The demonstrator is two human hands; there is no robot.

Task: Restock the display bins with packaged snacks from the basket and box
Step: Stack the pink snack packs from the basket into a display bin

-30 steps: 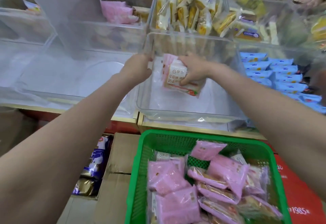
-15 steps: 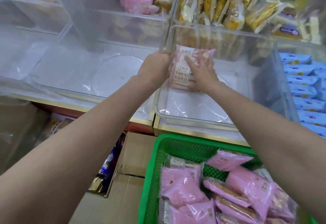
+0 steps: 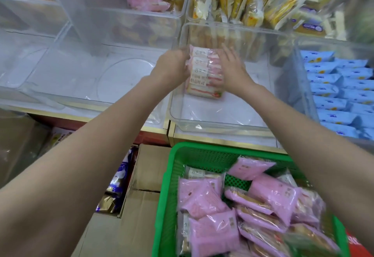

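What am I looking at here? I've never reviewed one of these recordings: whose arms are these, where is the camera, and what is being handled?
There is no machine: these are a person's two bare arms, filmed by a wide-angle camera worn on their head, looking forward and down.

The left hand and right hand stand a row of pink-and-white snack packs between them inside a clear plastic display bin. The left hand's grip curls around the row's left side; the right hand's fingers lie fairly straight against its right side.

Below, nearest the camera, a green basket holds many more pink packs. A cardboard box stands to its left. Neighbouring bins hold blue packs to the right and yellow packs behind.
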